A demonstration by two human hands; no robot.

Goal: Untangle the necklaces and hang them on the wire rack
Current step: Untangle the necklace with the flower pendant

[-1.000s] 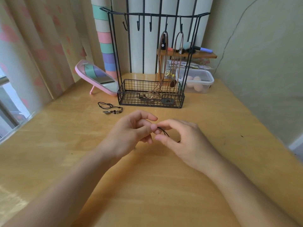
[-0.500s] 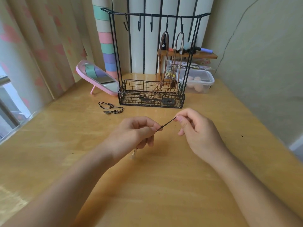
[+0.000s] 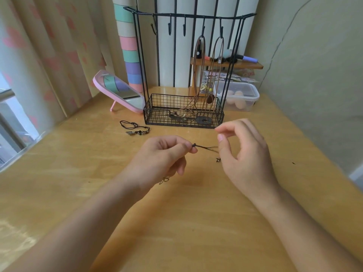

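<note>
Table [image 3: 78, 193]: it is carrying everything, and you are working low over its near middle, well short of the wire rack [image 3: 196, 15] at the back edge.

Rack: two brown necklaces [image 3: 202, 65] are already hanging from its right-hand hooks, their pendants trailing into the basket. The hooks to the left are standing free, presumably waiting for the rest.

Left hand [image 3: 159, 154]: you are pinching the black cord necklace [image 3: 204, 147] at its knot between thumb and forefinger. Likely you are anchoring the knot so the strands can be drawn out sideways.

Right hand [image 3: 245, 154]: its thumb and forefinger tips are sitting slightly apart with nothing between them. The cord's far end is blurring toward the thumb; whether it is brushing it cannot be told.

A second black necklace [image 3: 135, 128] is lying loose on the table left of the basket, seemingly waiting its turn.

Small charms are dangling under the left hand [image 3: 164, 180] and beside the right thumb [image 3: 218, 159].

Writing: nothing is reading legibly anywhere.
</note>
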